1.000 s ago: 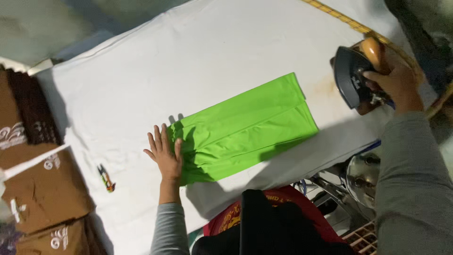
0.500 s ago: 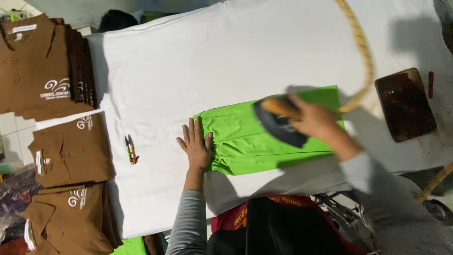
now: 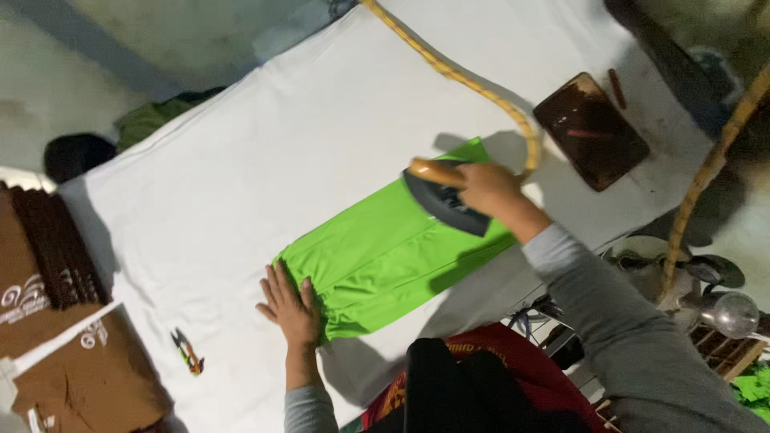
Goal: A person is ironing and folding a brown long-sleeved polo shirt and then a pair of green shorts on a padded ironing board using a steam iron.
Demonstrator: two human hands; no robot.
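Note:
A bright green folded garment (image 3: pixel 377 256) lies on the white ironing sheet (image 3: pixel 265 152). My left hand (image 3: pixel 289 309) presses flat with spread fingers on the garment's near left end. My right hand (image 3: pixel 491 191) grips the wooden handle of a dark iron (image 3: pixel 443 200), which rests on the garment's far right part. A yellow braided cord (image 3: pixel 465 80) runs from the iron up across the sheet.
A dark brown iron rest plate (image 3: pixel 591 131) sits at the right of the sheet. Folded brown shirts (image 3: pixel 56 321) are stacked at the left. A small marker-like object (image 3: pixel 188 353) lies on the sheet near the left. Metal items (image 3: pixel 706 289) stand at the lower right.
The iron in my right hand came off the rest plate onto the green garment and now sits toward its right end. My left hand stays flat on the left end.

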